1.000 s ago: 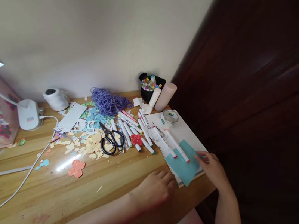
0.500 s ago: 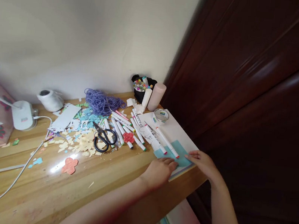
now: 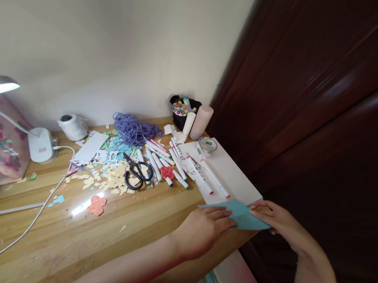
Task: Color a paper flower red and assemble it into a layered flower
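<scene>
Light blue paper (image 3: 246, 217) spans the gap between my two hands at the near right corner of the desk, tilted off the white sheets behind it. My left hand (image 3: 206, 228) grips its left part, fingers lying over the top; the thumb is mostly hidden. At the paper's right end, my right hand (image 3: 278, 222) is closed on the edge between thumb and fingers. Just beyond lie white sheets (image 3: 237, 173) with a drawing, two markers (image 3: 215, 178) with red ends and a tape roll (image 3: 206, 147).
Black-handled scissors (image 3: 138, 175) rest on paper scraps (image 3: 111, 179) beside several markers, a red flower cutout (image 3: 167, 172) and purple yarn (image 3: 135, 129). An orange flower cutout (image 3: 96, 205) lies nearer. A white cable (image 3: 30, 224) crosses the left. A dark wooden panel (image 3: 336, 136) borders the right.
The blue paper has come up off the white sheets and moved toward me and right, held in both hands. My right hand has shifted right and closed on its edge.
</scene>
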Motion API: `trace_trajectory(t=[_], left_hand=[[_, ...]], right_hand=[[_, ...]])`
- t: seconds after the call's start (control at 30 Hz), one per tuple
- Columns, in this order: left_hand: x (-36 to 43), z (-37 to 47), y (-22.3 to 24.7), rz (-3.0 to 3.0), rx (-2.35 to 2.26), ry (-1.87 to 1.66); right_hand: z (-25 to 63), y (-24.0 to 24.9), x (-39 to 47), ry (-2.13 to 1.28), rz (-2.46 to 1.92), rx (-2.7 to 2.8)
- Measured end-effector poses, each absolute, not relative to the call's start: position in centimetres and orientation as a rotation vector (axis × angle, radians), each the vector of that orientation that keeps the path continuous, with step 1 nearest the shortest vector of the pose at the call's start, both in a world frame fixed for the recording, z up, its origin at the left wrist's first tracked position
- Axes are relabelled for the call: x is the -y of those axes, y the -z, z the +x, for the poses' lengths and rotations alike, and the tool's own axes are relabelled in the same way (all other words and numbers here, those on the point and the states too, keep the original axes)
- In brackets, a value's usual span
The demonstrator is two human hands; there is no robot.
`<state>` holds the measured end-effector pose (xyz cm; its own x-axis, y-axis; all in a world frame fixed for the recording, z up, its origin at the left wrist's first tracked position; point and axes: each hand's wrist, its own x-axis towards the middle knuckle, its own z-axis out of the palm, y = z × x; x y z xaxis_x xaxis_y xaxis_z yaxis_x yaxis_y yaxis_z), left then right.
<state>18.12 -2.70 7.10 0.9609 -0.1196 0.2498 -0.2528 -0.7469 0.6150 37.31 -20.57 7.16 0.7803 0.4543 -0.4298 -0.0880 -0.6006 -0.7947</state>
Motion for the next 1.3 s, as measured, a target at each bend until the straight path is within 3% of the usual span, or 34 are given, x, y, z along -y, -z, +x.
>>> trace_trajectory(t=[0.1, 0.2, 0.37, 0.57, 0.7, 0.9, 1.13, 1.2, 1.3], left_hand=[[2.4, 15.0, -7.1, 2.292, 0.068, -0.357], [1.8, 12.0, -7.4, 1.789, -0.344, -0.357], [-0.8, 9.6, -7.9, 0.975, -0.544, -0.268], [-7.0, 3.8, -5.9, 1.150, -1.027, -0.848], [-10.2, -1.1, -4.9, 1.217, -1.108, -0.955], [-11.7, -3.7, -5.0, 1.147, -1.138, -1.022], [-12.2, -4.5, -4.4, 1.048, -1.158, -1.069], [-12.4, -4.9, -4.4, 1.035, -1.174, -1.092], [-12.6, -5.2, -4.5, 1.024, -1.206, -1.144]], right_hand=[[35.5, -8.0, 21.3, -0.682, -2.025, 0.305], [33.2, -8.9, 20.1, -0.446, -1.936, 0.333], [28.2, -9.0, 12.1, -0.355, -1.827, 0.573], [22.9, -6.2, 0.3, -0.461, -1.831, 1.099], [20.3, -4.1, -5.3, -0.371, -1.973, 1.381], [19.3, -2.8, -8.5, -0.406, -2.109, 1.367], [19.8, -3.3, -6.1, -0.641, -2.011, 1.217], [19.2, -3.3, -4.7, -0.871, -1.834, 1.200], [17.7, -2.7, -2.9, -1.419, -1.226, 0.986]])
